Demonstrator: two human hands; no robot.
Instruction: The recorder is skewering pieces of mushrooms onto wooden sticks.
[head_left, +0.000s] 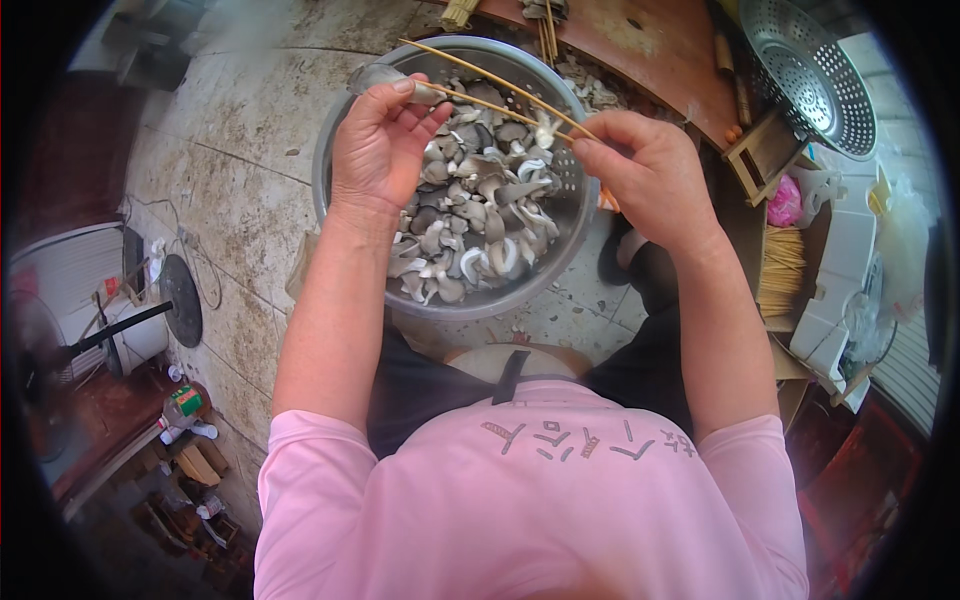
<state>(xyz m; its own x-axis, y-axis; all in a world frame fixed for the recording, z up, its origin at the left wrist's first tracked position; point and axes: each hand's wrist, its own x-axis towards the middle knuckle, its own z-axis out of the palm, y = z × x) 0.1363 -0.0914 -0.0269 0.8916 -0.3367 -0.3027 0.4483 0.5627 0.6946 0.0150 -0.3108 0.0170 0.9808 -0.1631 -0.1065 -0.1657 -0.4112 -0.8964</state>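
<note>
My left hand (382, 146) pinches a grey oyster mushroom piece (373, 76) between thumb and fingers, above the far left of a large metal basin (324, 161). Two thin bamboo skewers (491, 79) are gripped at their right ends by my right hand (646, 176). The lower skewer reaches the mushroom in my left hand; how deep it enters is hidden by the thumb. Close to my right fingers, a pale mushroom piece (546, 131) sits on the skewers; which one carries it, I cannot tell. Many torn oyster mushrooms (472, 214) fill the basin, whose side is perforated.
A reddish-brown board (622, 49) lies beyond the basin, with mushroom scraps (589, 82) by its edge. At right are a metal colander (814, 75) and a box of bamboo skewers (781, 270). A plastic bottle (184, 405) stands at left.
</note>
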